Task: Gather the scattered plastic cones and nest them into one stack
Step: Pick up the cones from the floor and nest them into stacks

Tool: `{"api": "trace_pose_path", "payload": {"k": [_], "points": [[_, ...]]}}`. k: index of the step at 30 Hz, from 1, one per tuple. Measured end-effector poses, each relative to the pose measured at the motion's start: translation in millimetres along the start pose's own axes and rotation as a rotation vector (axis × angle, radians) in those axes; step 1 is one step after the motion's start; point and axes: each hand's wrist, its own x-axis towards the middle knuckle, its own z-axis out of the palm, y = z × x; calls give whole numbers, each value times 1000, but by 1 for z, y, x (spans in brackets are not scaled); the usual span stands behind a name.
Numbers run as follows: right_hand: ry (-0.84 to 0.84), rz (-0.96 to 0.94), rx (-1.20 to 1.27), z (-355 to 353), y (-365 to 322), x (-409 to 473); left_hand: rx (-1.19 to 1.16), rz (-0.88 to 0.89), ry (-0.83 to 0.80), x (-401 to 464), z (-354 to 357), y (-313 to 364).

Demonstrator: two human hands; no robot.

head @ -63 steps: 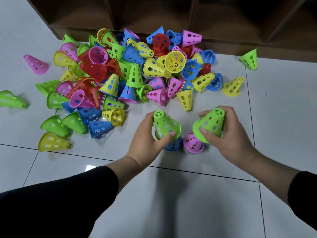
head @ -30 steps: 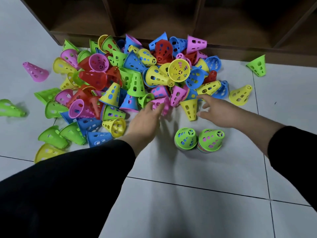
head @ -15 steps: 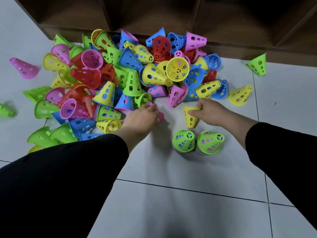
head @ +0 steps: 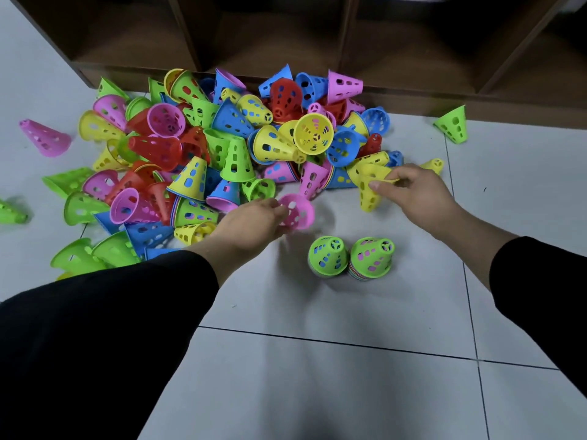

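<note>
While left hand (head: 251, 222) grips pink cone (head: 297, 211), right hand (head: 416, 190) pinches yellow cone (head: 370, 188); hands apart.

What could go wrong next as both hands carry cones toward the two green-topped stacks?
1. The two stacks stand touching; seating the pink cone in the left hand might topple either.
2. The right hand pinches the yellow cone by its rim, so it could slip.

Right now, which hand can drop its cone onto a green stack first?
Probably the left hand. Its pink cone hangs nearer the two green-topped stacks. The right hand holds its yellow cone farther back, by the pile.
</note>
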Motion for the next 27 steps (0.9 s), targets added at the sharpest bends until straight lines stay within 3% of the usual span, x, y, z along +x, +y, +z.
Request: {"api": "trace_pose_path", "payload": {"k": [4,8,14,19,23,27], "points": [[18,31,188,-19,-13,-17,-371,-175,179,-15,-12,14],[-41,-46,8,-39,-28,-44,-695,-338,221,-29,-33,41],[-344,-155,-579,-62,-52,-89,-400,-159,17,-49,-48,62],[-513,-190,-1010,-28,-43,-88,-144,-64,-181,-23,-40,84],[-474,-191,-1052,2,-38,-80,-19,-39,-305,2,-31,110],[-455,-162,-1094,13,-35,-81,-217,-133,-206,-5,-20,116]]}}
